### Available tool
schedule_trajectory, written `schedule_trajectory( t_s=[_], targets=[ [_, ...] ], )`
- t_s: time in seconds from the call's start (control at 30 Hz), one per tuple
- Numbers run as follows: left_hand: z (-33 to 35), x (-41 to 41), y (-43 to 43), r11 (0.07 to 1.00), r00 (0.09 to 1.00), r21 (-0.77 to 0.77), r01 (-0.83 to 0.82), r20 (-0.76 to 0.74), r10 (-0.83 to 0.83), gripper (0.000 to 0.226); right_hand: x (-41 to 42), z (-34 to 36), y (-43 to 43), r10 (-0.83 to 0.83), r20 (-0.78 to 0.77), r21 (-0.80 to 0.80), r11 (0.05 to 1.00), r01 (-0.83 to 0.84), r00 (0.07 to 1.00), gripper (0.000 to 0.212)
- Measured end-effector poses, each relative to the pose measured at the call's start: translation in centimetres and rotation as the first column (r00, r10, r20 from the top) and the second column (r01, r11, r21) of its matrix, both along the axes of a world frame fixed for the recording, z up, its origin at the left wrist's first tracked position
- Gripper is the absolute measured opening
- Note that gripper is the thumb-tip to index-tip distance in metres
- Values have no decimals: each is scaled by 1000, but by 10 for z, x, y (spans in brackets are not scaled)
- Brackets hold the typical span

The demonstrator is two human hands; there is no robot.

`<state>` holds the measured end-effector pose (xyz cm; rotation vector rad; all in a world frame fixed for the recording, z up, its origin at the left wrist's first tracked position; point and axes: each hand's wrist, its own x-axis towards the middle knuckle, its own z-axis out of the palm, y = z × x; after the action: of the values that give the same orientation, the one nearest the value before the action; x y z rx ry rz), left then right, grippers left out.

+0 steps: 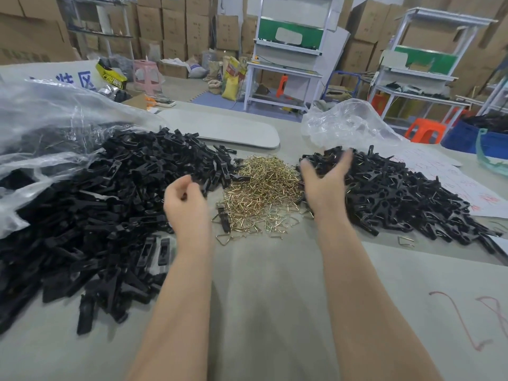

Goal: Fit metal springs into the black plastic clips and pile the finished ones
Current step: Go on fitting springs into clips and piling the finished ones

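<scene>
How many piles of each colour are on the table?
Black: 2, the left clip pile and the right clip pile
Gold: 1, the spring pile
Total: 3

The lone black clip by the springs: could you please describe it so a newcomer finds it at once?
Find the gold spring pile between the left black heap and the right black heap. At its near left corner, beside the left hand, lies the lone black clip. It alone sits apart from both heaps.
</scene>
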<state>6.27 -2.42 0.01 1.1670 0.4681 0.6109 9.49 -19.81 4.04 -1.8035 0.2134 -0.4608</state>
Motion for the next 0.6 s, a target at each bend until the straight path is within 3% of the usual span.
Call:
schedule_trajectory(
  t_s=[0.07,0.17,0.3,0.37,0.43,0.5,0.57,0.6],
  targets=[
    [-2,1,4,967,1000,-256,-2,2,3,19,-8,-14,22,133,-103,-323,933,-159,986,63],
    [-4,2,6,935,1000,-353,-28,-2,29,17,-12,-36,62,294,-226,-505,780,-370,929,38],
    [-2,1,4,928,999,-370,-48,-8,48,19,-11,-54,100,155,-268,-758,575,-307,951,30],
    [-1,-1,4,929,997,-363,-74,-15,73,20,-8,-58,104,114,-248,-789,552,-269,962,22],
    [0,-1,4,937,996,-338,-89,-24,86,20,-5,-55,101,137,-204,-687,686,-242,969,20],
    [0,0,1,964,997,-261,-56,-62,41,21,-5,-45,97,205,-136,-366,899,-241,969,21],
    [0,1,-5,980,984,-166,114,-118,-134,14,-7,-35,93,247,-50,-81,965,-250,968,12],
    [1,1,-9,961,960,-143,235,-122,-253,16,-8,-32,92,258,-17,-32,965,-259,966,8]
  ],
)
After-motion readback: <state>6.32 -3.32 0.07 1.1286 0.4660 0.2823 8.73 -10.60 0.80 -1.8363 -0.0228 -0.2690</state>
